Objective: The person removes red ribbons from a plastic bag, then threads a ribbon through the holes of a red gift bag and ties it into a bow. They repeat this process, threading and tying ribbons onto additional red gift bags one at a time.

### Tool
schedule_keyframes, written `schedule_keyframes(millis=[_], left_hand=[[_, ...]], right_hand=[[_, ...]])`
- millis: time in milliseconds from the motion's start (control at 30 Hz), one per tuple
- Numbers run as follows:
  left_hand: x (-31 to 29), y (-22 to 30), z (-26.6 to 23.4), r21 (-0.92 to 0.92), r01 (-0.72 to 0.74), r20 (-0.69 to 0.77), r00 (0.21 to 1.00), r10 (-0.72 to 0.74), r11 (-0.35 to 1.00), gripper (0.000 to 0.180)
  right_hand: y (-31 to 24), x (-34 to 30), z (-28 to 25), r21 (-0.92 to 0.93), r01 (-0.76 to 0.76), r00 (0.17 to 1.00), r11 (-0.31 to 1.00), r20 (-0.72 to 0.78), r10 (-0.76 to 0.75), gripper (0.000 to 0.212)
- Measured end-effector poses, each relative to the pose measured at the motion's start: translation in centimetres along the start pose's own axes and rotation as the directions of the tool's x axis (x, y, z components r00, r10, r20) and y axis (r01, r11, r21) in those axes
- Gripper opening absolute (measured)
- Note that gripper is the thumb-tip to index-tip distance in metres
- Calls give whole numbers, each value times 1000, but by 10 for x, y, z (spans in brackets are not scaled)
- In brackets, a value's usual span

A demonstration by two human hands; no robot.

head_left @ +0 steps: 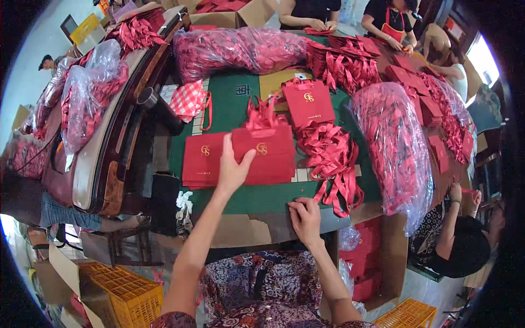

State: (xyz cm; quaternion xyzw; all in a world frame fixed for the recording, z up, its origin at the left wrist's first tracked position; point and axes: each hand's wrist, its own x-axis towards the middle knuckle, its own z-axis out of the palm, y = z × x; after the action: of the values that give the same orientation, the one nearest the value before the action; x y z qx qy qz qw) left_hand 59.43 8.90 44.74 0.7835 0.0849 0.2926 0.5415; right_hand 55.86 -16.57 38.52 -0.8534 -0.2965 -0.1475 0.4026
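Observation:
Two stacks of flat red paper bags with gold print lie side by side on the green tabletop in front of me: the left stack [205, 158] and the right stack [276, 156]. My left hand [232, 172] rests over where they meet, thumb and index finger spread apart; its other fingers are partly hidden. Red ribbon handles [262, 117] bunch up at the top of the right stack. At the table's near edge, my right hand [306, 221] has its fingers curled in; whatever they hold, if anything, is hidden. Beside it on the right lies a heap of red ribbon handles [331, 158].
Plastic-wrapped red bundles line the table's back [240, 52] and right side [391, 147]. A red checked bag [187, 101] and a dark metal cup [158, 106] stand left. An open carton [394, 262] and orange crates [134, 295] sit below. Several people work around.

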Motion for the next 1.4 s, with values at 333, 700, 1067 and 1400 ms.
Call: schedule_keyframes(millis=[333, 700, 1067, 1400], left_hand=[[-28, 0, 21, 548, -125, -84, 976, 203, 827, 81], [-84, -25, -63, 761, -37, 22, 999, 31, 647, 84], [-212, 23, -37, 727, 58, 83, 982, -171, 684, 60], [-239, 44, -6, 537, -182, 407, 911, -64, 824, 51]], right_hand=[[2, -4, -3, -3, -41, 998, 999, 43, 42, 17], [1, -18, -33, 28, -71, 996, 997, -55, 72, 25], [21, -13, -55, -161, 9, 983, 987, 180, 20, 20], [-18, -9, -51, -73, 91, 990, 993, 112, -83, 20]])
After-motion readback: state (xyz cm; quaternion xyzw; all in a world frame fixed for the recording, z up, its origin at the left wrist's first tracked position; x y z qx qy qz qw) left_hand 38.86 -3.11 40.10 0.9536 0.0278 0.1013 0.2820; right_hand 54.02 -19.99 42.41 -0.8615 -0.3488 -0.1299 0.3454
